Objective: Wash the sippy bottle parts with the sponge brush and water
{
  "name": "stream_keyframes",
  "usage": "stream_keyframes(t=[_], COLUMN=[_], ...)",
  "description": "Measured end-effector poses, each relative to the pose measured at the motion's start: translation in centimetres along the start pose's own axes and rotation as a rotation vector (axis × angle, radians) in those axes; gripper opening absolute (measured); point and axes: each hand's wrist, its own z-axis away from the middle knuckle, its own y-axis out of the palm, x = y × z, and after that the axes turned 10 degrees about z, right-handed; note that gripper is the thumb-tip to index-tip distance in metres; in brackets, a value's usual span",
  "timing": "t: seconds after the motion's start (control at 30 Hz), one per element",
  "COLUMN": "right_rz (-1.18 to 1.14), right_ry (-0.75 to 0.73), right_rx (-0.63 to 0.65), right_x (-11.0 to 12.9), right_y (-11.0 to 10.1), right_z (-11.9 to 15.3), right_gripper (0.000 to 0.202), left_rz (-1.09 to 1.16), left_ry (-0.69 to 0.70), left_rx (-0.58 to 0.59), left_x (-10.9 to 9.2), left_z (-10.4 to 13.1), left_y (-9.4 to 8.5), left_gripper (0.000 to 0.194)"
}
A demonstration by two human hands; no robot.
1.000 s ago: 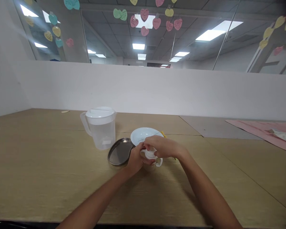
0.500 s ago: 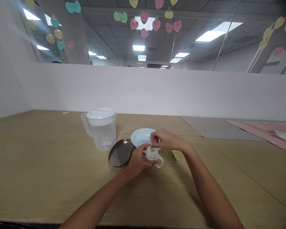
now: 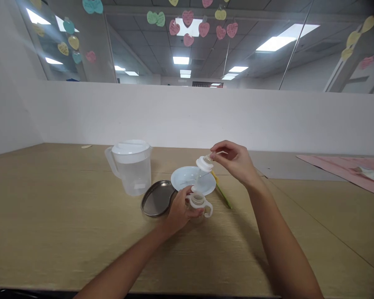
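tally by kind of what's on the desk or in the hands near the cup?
Pitcher: 1
Metal tray: 1
White plate: 1
Handled cup, held by left hand: 1
Cup lid with straw, lifted by right hand: 1
Yellow-green stick: 1
Total: 6

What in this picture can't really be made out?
- Bottle, head view: its lower body is hidden behind the left hand.
- Lid in the right hand: the thin part hanging from it is too blurred to identify.
- Yellow-green stick: partly behind the plate, too small to name.
- Pink cloth: cut off by the right edge.
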Motion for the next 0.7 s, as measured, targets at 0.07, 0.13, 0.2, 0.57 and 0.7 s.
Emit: stream_keyframes(t=[0.07, 0.13, 0.2, 0.57, 0.7], right_rz=[0.056, 0.147, 0.242, 0.545, 0.244], right_ry=[-0.001, -0.011, -0.029, 0.051, 0.29], right_rx=[-0.075, -0.113, -0.136, 0.062, 0.181], right_x=[-0.7, -1.4, -2.2, -7.7, -8.5], right_y=[0.4, 1.0, 1.5, 4.9, 5.4], right_z=[-0.2, -0.4, -0.5, -0.6, -0.5], right_gripper=[0.015, 0.012, 0.009, 0.013, 0.011], left_rz=[0.003, -0.04, -0.112, -0.402, -0.515], left_ry=[0.028, 0.088, 0.165, 0.336, 0.285], left_rx=[-0.006, -0.037, -0.061, 0.131, 0.141], left_x=[0.1, 0.4, 0.8, -0.8, -0.4], left_z=[0.1, 0.1, 0.1, -0.3, -0.6], left_y=[0.1, 0.2, 0.2, -1.5, -1.9], left_gripper=[0.062, 0.062, 0.062, 0.038, 0.041])
